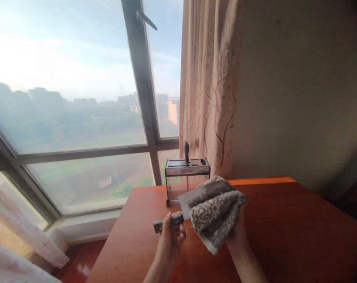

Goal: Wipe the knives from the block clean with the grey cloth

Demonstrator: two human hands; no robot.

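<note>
My left hand (172, 236) is closed round the black handle of a cleaver (206, 192), whose broad grey blade points up to the right. A grey patterned towel (216, 216) is folded about the lower edge and far end of the blade. My right hand (238, 228) grips the towel from the right side; most of its fingers are hidden behind the cloth. Just beyond the blade stands a clear-sided knife block (187, 169) with a slotted top, and one black knife handle (186, 152) sticks up from it.
A reddish-brown wooden table (131, 243) lies under my hands, its far edge near the window (78, 118). A beige curtain (209, 86) hangs behind the knife block. To the right is a plain wall (290, 86).
</note>
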